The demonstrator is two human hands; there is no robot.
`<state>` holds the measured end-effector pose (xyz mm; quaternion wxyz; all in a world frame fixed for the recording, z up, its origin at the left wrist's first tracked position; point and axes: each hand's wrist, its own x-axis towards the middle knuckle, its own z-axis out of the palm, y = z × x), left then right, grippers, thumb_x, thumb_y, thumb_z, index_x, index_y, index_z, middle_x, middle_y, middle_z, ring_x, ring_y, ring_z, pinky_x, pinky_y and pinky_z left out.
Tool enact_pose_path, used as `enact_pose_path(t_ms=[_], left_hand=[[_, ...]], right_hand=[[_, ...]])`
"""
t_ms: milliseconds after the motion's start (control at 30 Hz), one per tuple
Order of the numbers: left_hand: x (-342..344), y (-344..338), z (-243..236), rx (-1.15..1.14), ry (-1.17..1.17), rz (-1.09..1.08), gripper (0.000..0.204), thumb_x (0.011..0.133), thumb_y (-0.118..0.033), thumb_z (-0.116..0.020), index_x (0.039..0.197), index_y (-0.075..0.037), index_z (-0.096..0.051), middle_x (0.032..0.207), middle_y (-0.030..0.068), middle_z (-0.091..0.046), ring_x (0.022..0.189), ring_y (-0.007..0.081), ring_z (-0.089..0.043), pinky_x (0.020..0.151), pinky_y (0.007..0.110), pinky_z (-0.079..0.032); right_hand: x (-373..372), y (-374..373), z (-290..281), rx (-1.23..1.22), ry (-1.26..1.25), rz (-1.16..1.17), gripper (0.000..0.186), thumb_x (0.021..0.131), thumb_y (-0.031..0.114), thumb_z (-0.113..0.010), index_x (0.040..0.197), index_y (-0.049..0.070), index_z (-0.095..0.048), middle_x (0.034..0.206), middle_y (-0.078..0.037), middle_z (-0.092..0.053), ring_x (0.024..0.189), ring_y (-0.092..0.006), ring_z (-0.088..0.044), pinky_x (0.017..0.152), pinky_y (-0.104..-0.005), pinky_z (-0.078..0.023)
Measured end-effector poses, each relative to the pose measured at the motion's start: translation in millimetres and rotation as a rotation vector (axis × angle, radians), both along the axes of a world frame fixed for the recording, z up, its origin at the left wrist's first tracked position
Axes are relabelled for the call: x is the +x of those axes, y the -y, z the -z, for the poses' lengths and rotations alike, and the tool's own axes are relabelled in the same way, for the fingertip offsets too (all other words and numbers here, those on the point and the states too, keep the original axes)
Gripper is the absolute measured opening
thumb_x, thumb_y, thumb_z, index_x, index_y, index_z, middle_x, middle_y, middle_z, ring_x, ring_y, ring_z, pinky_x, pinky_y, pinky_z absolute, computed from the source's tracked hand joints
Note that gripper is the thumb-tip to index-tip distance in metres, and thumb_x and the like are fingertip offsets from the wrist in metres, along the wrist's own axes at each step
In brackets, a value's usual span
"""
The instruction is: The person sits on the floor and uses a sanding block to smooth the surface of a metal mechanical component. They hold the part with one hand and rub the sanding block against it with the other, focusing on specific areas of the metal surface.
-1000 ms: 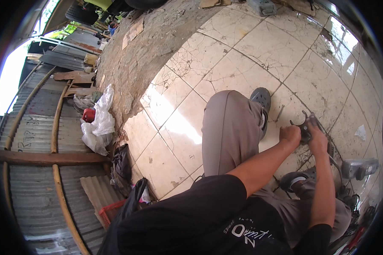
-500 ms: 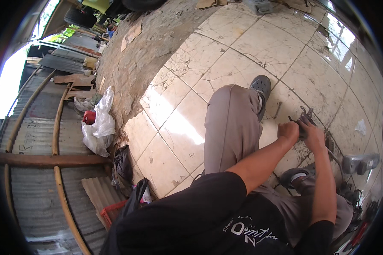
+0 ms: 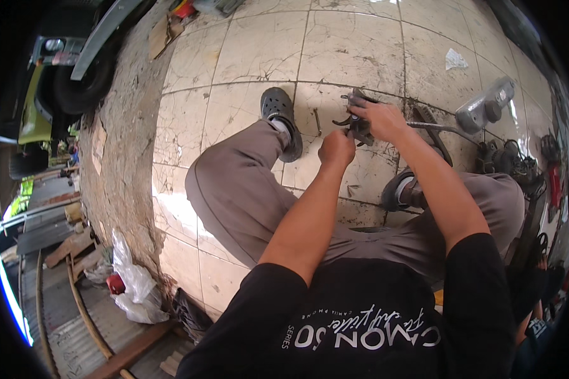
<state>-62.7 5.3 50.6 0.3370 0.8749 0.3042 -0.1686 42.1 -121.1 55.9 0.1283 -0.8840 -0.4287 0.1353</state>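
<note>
In front of me, low over the tiled floor, is a dark metal part (image 3: 359, 131) with curved, hook-like arms. My right hand (image 3: 384, 120) grips it from above and from the right, its fingers covering much of the far end. At the part's near left side, my left hand (image 3: 337, 150) is closed with its fingertips against it. Whatever the left fingers hold is hidden. A small metal tool, thin like a wrench (image 3: 317, 122), lies on the tiles left of the part. To the right of my right hand, a dark brush-like strip (image 3: 431, 129) and a grey rod or hose (image 3: 446, 127) show.
My shoe (image 3: 278, 117) stands at the left, the other (image 3: 395, 189) below my hands. A clear grey lamp-like housing (image 3: 487, 104) lies right, near dark tangled parts (image 3: 506, 155). White scrap (image 3: 455, 59) lies farther off. A vehicle tyre (image 3: 85, 79) stands far left, plastic bags (image 3: 133, 278) nearer.
My view has turned to the right, so hands and part appear farther left. The right hand now lies more over the part; the left stays closed beside it.
</note>
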Motion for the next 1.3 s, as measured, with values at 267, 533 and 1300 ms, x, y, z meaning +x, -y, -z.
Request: enact_pose_path(t_ms=[267,533,1300], left_hand=[[1.4,4.8,-1.3,0.064,-0.13,0.198,0.044,0.097,-0.038,-0.036,0.118,-0.012,-0.065,0.115,0.0196,-0.065,0.109,0.0389,-0.06,0.094,0.048,-0.045],[6.5,7.7,1.8,0.089,-0.167,0.188,0.03,0.091,-0.022,-0.046,0.109,-0.01,-0.066,0.113,0.0145,-0.067,0.108,0.0327,-0.063,0.091,0.046,-0.045],[-0.1,8.4,7.6,0.118,-0.112,0.239,0.028,0.095,-0.024,-0.045,0.107,-0.009,-0.065,0.109,0.0149,-0.068,0.104,0.0328,-0.064,0.09,0.048,-0.045]], right_hand=[[-2.1,5.4,5.2,0.095,-0.006,0.101,0.061,0.073,0.007,-0.059,0.13,0.027,-0.058,0.145,0.005,-0.046,0.107,-0.0284,-0.062,0.082,-0.0412,-0.053],[-3.2,2.5,-2.9,-0.052,-0.09,0.023,0.059,0.077,0.005,-0.057,0.132,0.027,-0.055,0.143,0.001,-0.048,0.113,-0.0256,-0.06,0.089,-0.0396,-0.051],[-7.7,-6.6,-8.3,-0.045,-0.162,0.028,0.052,0.078,0.008,-0.061,0.129,0.019,-0.059,0.139,0.0,-0.052,0.113,-0.0275,-0.059,0.088,-0.0403,-0.051]])
